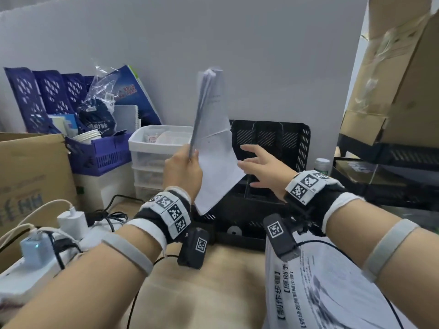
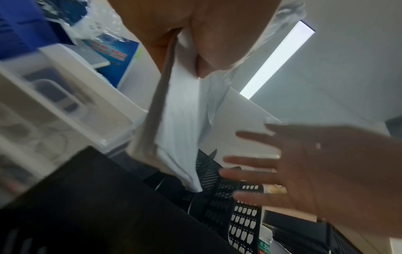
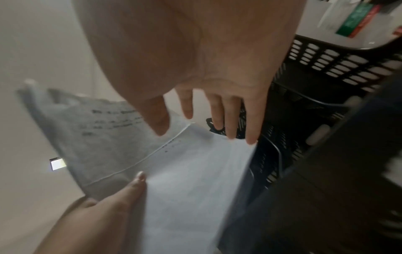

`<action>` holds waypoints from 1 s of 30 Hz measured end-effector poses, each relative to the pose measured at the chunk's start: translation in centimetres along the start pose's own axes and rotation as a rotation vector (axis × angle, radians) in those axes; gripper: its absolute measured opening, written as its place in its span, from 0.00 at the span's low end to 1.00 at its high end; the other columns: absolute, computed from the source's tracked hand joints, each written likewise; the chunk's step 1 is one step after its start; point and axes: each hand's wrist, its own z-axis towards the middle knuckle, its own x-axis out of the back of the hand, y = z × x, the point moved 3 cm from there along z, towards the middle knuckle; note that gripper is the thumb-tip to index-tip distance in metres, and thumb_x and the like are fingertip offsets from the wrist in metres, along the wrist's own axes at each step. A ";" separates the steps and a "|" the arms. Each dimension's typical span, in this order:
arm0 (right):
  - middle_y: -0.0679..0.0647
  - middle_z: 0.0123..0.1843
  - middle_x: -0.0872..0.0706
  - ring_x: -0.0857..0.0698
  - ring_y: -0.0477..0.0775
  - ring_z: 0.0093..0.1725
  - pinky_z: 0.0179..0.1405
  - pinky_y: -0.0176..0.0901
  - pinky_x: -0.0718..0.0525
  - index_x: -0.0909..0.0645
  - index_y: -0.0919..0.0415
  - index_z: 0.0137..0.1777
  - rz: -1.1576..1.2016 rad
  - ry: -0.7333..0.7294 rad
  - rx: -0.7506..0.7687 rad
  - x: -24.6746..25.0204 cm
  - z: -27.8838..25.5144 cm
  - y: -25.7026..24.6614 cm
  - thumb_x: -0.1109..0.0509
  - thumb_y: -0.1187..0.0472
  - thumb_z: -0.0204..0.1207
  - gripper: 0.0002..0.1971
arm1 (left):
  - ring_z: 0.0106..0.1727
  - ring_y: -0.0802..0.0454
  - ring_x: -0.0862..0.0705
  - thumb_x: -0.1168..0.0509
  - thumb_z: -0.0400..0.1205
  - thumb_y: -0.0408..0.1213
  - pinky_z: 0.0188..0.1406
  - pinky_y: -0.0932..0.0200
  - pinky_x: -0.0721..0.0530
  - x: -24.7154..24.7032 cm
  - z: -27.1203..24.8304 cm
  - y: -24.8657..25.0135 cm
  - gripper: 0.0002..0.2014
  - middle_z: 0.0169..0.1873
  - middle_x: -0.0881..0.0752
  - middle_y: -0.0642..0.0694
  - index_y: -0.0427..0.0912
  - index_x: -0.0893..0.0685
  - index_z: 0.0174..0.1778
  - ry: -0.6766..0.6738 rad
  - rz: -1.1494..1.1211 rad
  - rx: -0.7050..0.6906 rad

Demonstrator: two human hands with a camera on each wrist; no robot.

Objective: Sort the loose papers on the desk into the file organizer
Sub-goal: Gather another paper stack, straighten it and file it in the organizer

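My left hand [image 1: 184, 167] grips a stack of white printed papers [image 1: 213, 138] upright by its lower left edge, above the front of the black mesh file organizer [image 1: 285, 138]. In the left wrist view the papers [image 2: 180, 123] hang edge-on from the grip, over the organizer [image 2: 243, 197]. My right hand [image 1: 257, 166] is open with fingers spread, just right of the sheets, in front of the organizer's slots. From the right wrist view its fingertips [image 3: 230, 134] hover at the papers' [image 3: 185, 180] upper edge; contact cannot be told. More printed sheets [image 1: 327, 293] lie on the desk at lower right.
A white drawer unit [image 1: 152, 160] stands left of the organizer, with blue file racks [image 1: 47, 96] and a blue basket [image 1: 102, 153] behind. A cardboard box [image 1: 31, 176] and a power strip with chargers [image 1: 47, 245] sit at the left. Black trays [image 1: 392, 162] with cardboard stand at the right.
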 end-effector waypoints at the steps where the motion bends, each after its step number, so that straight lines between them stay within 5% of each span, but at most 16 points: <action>1: 0.52 0.70 0.19 0.21 0.56 0.70 0.72 0.65 0.21 0.42 0.40 0.84 0.033 -0.052 0.010 0.1 0.0 -0.8 0.30 0.49 0.81 0.34 | 0.47 0.25 0.13 0.39 0.89 0.36 0.46 0.45 0.20 -0.7 0.3 0.4 0.11 0.44 0.10 0.26 0.32 0.15 0.54 -0.006 0.032 -0.043; 3: 0.46 0.67 0.18 0.22 0.55 0.72 0.72 0.67 0.22 0.50 0.33 0.85 0.073 -0.123 0.033 0.4 0.4 -2.4 0.26 0.44 0.77 0.43 | 0.45 0.22 0.14 0.41 0.87 0.34 0.43 0.41 0.19 -1.9 0.5 1.3 0.09 0.42 0.10 0.24 0.35 0.17 0.53 -0.014 0.070 -0.098; 5: 0.51 0.73 0.20 0.20 0.58 0.72 0.66 0.66 0.17 0.53 0.31 0.85 0.079 -0.133 0.040 0.6 1.2 -3.8 0.20 0.38 0.65 0.54 | 0.46 0.23 0.13 0.43 0.87 0.32 0.43 0.39 0.16 -2.9 0.2 2.4 0.10 0.43 0.10 0.26 0.37 0.17 0.58 -0.042 0.109 -0.153; 8: 0.56 0.66 0.11 0.12 0.59 0.66 0.58 0.61 0.10 0.30 0.57 0.79 0.005 -0.136 0.051 0.9 2.4 -5.7 0.16 0.32 0.52 0.56 | 0.50 0.27 0.11 0.43 0.86 0.31 0.48 0.41 0.16 -4.5 -0.4 3.7 0.20 0.48 0.09 0.30 0.39 0.23 0.76 -0.144 0.209 -0.221; 10: 0.60 0.57 0.08 0.09 0.60 0.60 0.54 0.60 0.09 0.19 0.65 0.66 -0.017 -0.095 0.069 1.1 2.8 -6.5 0.15 0.38 0.59 0.41 | 0.51 0.29 0.11 0.44 0.86 0.30 0.52 0.41 0.16 -5.2 -0.6 4.0 0.24 0.49 0.08 0.32 0.39 0.28 0.80 -0.182 0.253 -0.236; 13: 0.67 0.55 0.10 0.09 0.65 0.54 0.51 0.67 0.09 0.21 0.72 0.63 0.114 -0.019 0.096 1.8 3.5 -6.9 0.24 0.62 0.77 0.19 | 0.53 0.29 0.10 0.45 0.84 0.27 0.53 0.41 0.15 -5.7 -0.4 4.1 0.25 0.52 0.09 0.35 0.41 0.29 0.78 -0.215 0.294 -0.236; 15: 0.71 0.59 0.12 0.10 0.67 0.56 0.51 0.66 0.09 0.22 0.73 0.64 0.159 -0.001 0.084 2.1 3.9 -6.9 0.33 0.69 0.82 0.13 | 0.55 0.30 0.11 0.44 0.82 0.29 0.54 0.40 0.14 -5.7 -0.4 4.0 0.30 0.61 0.11 0.36 0.42 0.37 0.84 -0.229 0.305 -0.242; 18: 0.64 0.62 0.14 0.12 0.63 0.56 0.51 0.62 0.09 0.25 0.65 0.70 0.235 0.058 0.105 2.8 4.6 -7.5 0.35 0.71 0.82 0.17 | 0.63 0.30 0.15 0.40 0.78 0.34 0.61 0.35 0.16 -5.9 -0.7 3.5 0.48 0.81 0.27 0.42 0.51 0.61 0.89 -0.361 0.246 -0.168; 20: 0.64 0.65 0.14 0.12 0.65 0.61 0.56 0.66 0.11 0.27 0.63 0.75 0.280 0.079 0.101 3.1 5.1 -7.7 0.34 0.71 0.82 0.21 | 0.63 0.30 0.16 0.39 0.75 0.34 0.60 0.33 0.16 -6.1 -0.9 2.7 0.53 0.82 0.30 0.43 0.59 0.69 0.87 -0.408 0.177 -0.105; 25: 0.63 0.64 0.12 0.12 0.66 0.62 0.56 0.65 0.11 0.26 0.63 0.74 0.347 0.085 0.034 3.2 5.8 -6.5 0.34 0.71 0.81 0.21 | 0.75 0.31 0.24 0.39 0.77 0.30 0.70 0.32 0.21 -6.8 -1.7 1.9 0.51 0.86 0.39 0.41 0.53 0.67 0.88 -0.413 0.144 -0.089; 30: 0.61 0.65 0.13 0.12 0.64 0.62 0.59 0.64 0.12 0.26 0.62 0.74 0.257 0.195 -0.017 3.7 6.2 -5.5 0.33 0.69 0.80 0.22 | 0.90 0.42 0.49 0.35 0.76 0.38 0.86 0.37 0.39 -7.8 -0.8 0.7 0.52 0.89 0.46 0.44 0.50 0.63 0.90 -0.508 0.156 -0.144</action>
